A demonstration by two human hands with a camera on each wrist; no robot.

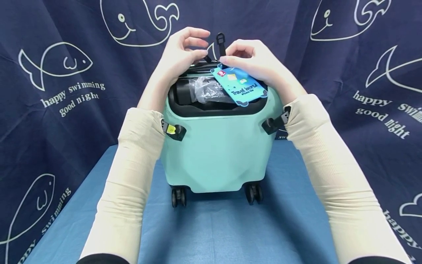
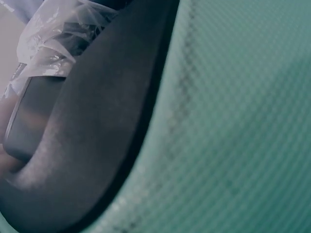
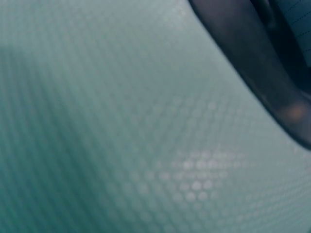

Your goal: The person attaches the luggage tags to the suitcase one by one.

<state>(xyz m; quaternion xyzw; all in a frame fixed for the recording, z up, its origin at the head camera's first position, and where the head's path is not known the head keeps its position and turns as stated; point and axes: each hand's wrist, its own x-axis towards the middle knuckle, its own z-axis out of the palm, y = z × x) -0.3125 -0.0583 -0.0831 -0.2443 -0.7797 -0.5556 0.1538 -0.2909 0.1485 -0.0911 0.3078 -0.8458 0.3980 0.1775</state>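
Observation:
A mint-green suitcase (image 1: 217,150) stands upright on its wheels, its ribbed shell close up in both wrist views. A blue "Travel World" luggage tag (image 1: 244,90) hangs over its black top recess. My right hand (image 1: 252,58) pinches the tag's black strap (image 1: 220,39) between thumb and fingers; the buckle end sticks up. My left hand (image 1: 181,51) is over the top left side, fingers loosely bent and apart from the thumb. Its thumb is close to a short black strap end (image 1: 207,58); whether they touch is unclear. Clear plastic wrap (image 1: 211,90) covers part of the recess.
A blue cloth (image 1: 211,231) covers the table under the suitcase. Dark blue curtains (image 1: 76,139) with white whale and fish drawings hang behind and at both sides. Wrist cameras (image 1: 176,132) on both sleeves sit close to the suitcase front.

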